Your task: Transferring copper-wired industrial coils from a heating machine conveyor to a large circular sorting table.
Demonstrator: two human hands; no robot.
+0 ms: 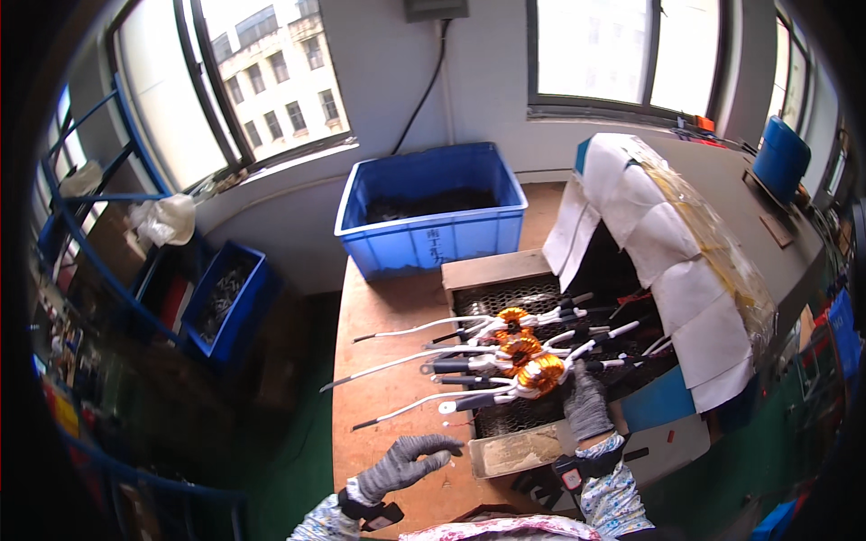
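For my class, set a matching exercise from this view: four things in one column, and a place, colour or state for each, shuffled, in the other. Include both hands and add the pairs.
Things
1. left hand
2. large plastic bin
3. three coils
4. right hand

Descriptions
A. orange, in a row above dark mesh
B. just right of the coils
C. apart from the coils, near the cardboard box
D. blue, toward the far end of the wooden table

Pairs: 1-C, 2-D, 3-A, 4-B

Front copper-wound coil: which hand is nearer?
Right. The right hand is just right of the front coil; the left hand is farther off, over the table.
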